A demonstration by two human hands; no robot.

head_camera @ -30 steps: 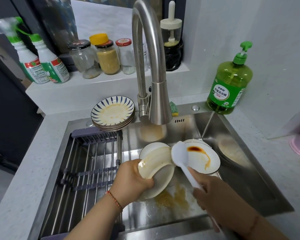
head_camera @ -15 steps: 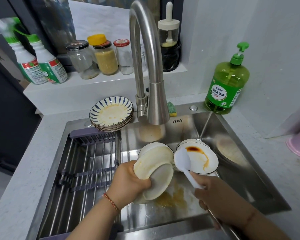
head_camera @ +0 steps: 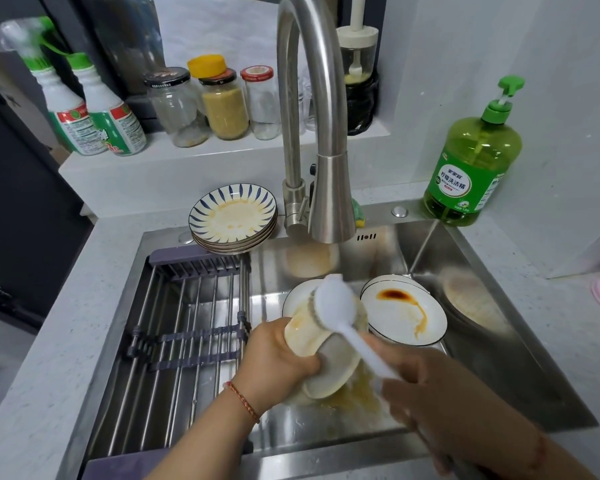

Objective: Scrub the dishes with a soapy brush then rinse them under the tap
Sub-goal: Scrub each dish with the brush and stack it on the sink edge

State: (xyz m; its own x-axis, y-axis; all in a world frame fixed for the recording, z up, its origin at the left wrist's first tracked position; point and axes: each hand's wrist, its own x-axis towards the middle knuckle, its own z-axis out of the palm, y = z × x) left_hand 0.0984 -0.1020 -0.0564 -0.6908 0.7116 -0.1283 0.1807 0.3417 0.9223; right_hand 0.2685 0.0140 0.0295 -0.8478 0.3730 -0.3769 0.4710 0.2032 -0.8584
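Over the steel sink (head_camera: 520, 368), my left hand (head_camera: 278, 362) grips a cream bowl (head_camera: 303, 332) smeared with orange sauce, tilted on its side with a second dish (head_camera: 333, 372) held beneath it. My right hand (head_camera: 430, 393) grips the handle of a white dish brush (head_camera: 336, 303), whose head presses into the bowl's opening. A white plate (head_camera: 400, 315) with a brown sauce streak lies in the sink to the right, on top of others. The tap (head_camera: 326, 140) arches above; no water runs.
A stack of blue-striped plates (head_camera: 234, 216) sits on the sink's back rim. A drying rack (head_camera: 187, 334) fills the sink's left half. Green dish soap bottle (head_camera: 471, 168) stands at right; jars (head_camera: 224, 105) and spray bottles (head_camera: 94, 116) line the ledge.
The brush head has moved left from beside the sauce-streaked plate onto the cream bowl. My left hand has tilted the bowl a little more toward the brush.
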